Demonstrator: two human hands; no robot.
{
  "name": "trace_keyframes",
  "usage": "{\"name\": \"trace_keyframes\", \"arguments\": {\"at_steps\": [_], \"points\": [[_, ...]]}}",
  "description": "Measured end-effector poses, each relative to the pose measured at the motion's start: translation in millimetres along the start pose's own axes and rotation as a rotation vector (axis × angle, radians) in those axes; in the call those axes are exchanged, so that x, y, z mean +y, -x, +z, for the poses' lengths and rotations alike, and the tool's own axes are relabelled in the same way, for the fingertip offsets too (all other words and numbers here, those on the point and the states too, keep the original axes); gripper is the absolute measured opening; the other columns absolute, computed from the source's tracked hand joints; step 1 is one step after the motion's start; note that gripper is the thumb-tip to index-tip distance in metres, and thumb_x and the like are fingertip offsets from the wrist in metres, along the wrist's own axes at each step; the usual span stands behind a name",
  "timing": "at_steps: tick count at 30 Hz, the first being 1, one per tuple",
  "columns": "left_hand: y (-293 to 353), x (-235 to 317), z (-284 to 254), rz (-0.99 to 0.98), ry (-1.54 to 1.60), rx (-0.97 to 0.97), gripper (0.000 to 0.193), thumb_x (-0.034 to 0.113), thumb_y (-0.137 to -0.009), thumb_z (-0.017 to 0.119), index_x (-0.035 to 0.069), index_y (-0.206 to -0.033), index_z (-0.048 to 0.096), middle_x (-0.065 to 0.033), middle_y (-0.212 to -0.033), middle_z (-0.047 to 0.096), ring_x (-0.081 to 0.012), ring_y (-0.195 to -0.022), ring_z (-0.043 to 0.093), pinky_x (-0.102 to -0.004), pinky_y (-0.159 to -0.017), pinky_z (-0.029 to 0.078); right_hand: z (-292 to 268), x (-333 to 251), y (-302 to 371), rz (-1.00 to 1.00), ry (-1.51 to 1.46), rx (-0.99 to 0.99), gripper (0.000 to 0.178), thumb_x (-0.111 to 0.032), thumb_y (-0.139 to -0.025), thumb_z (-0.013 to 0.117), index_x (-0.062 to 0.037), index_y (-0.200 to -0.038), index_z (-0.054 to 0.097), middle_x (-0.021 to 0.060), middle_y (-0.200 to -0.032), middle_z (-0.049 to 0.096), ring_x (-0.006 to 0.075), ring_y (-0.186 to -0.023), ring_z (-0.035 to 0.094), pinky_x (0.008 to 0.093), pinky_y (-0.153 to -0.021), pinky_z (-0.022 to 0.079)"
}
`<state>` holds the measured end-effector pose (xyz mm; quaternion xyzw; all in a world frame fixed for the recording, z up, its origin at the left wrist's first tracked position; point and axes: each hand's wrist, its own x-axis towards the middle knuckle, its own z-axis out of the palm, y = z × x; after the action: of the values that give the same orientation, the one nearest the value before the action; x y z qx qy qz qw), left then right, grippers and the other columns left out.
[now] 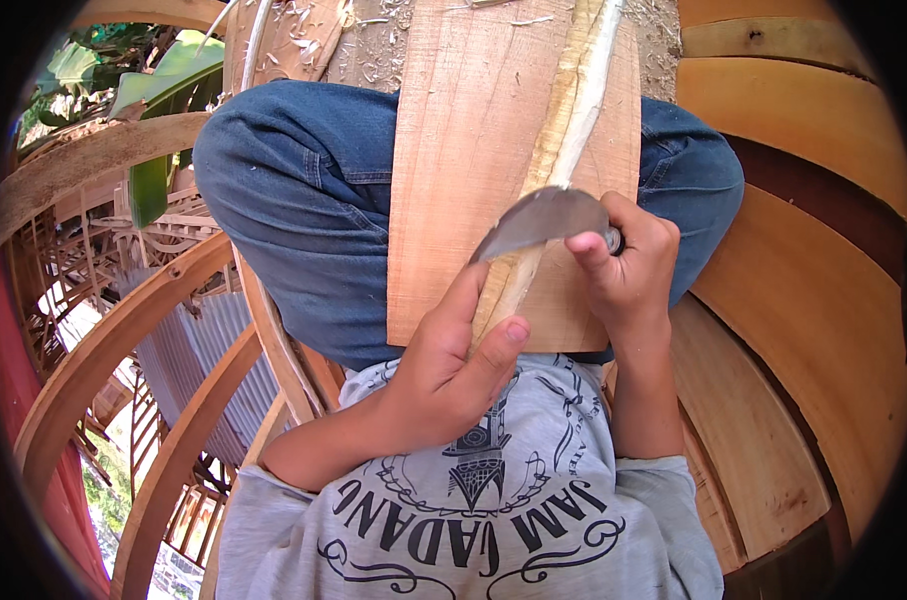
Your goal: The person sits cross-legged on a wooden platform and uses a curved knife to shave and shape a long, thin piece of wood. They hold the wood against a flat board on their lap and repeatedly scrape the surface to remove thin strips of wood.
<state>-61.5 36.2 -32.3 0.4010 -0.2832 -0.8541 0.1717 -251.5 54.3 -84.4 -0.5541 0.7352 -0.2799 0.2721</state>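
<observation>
Left hand: I see my left hand [454, 365] clamped on the near end of the pale stick [559, 150], thumb on its right side and fingers curled against its left, so it is gripping, not loose.
Right hand: my right hand [629, 265] is clenched round the handle of the knife [544, 220]; the handle itself is almost wholly hidden inside the fist.
Knife: a broad, curved grey blade, lying across the stick with its tip pointing to my left. The edge appears to touch the stick just above my left hand's fingers.
Stick: long and slender, partly stripped to whitish wood with rougher yellow-brown bark along its left side. It runs from my left hand up and slightly right, leaving the picture at the top edge.
Board: a flat light-brown wooden board [464, 170] lies over my lap, and the stick rests on top of it along the board's right half.
Legs: blue jeans [304, 190] show on both sides of the board, knees bent.
Shavings: thin pale curls [364, 50] lie scattered on the ground beyond the board's far end.
Surroundings: curved wooden planks [804, 300] are stacked on my right; bent wooden ribs [124, 330] arc at my left, with green leaves [159, 85] above them.
Clothing: a grey printed shirt [474, 520] fills the lower edge.
</observation>
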Motion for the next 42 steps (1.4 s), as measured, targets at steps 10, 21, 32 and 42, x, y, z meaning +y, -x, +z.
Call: {"name": "trace_keyframes", "arguments": {"at_steps": [10,21,32,42], "points": [[2,-5,-7,-0.039,0.072,-0.086,0.043,0.023,-0.099,0.038,0.002,-0.132,0.022,0.0010,-0.058,0.039,-0.0037,-0.043,0.033,-0.0173,-0.039,0.031,-30,36,-43,0.131,-0.022,0.179,0.071,-0.064,-0.082,0.054,0.0019,-0.059,0.043,0.0019,-0.051,0.029,0.0091,-0.052,0.031,0.0291,-0.044,0.027],[-1,5,2,-0.106,0.070,-0.242,0.052,0.025,-0.100,0.036,0.002,-0.141,0.013,0.0005,-0.055,0.039,-0.0041,-0.039,0.033,-0.0172,-0.037,0.030,-32,30,-27,-0.056,0.119,0.233,0.074,-0.071,-0.069,0.062,-0.0023,-0.056,0.037,0.0044,-0.050,0.025,0.0124,-0.048,0.027,0.0289,-0.040,0.026],[-3,5,1,-0.124,0.085,-0.212,0.052,0.024,-0.100,0.036,0.001,-0.140,0.014,0.0005,-0.055,0.039,-0.0047,-0.038,0.033,-0.0173,-0.037,0.031,-20,25,-25,0.002,-0.008,0.203,0.072,-0.067,-0.072,0.063,-0.0003,-0.057,0.039,0.0047,-0.049,0.026,0.0113,-0.048,0.028,0.0281,-0.041,0.026],[-4,7,-3,-0.173,0.102,-0.179,0.051,0.026,-0.099,0.036,0.000,-0.139,0.016,0.0009,-0.055,0.038,-0.0046,-0.039,0.033,-0.0175,-0.037,0.031,-19,7,-1,-0.216,0.000,-0.064,0.058,-0.055,-0.078,0.063,-0.0010,-0.063,0.050,0.0105,-0.050,0.040,0.0216,-0.043,0.043,0.0300,-0.043,0.036]]}}
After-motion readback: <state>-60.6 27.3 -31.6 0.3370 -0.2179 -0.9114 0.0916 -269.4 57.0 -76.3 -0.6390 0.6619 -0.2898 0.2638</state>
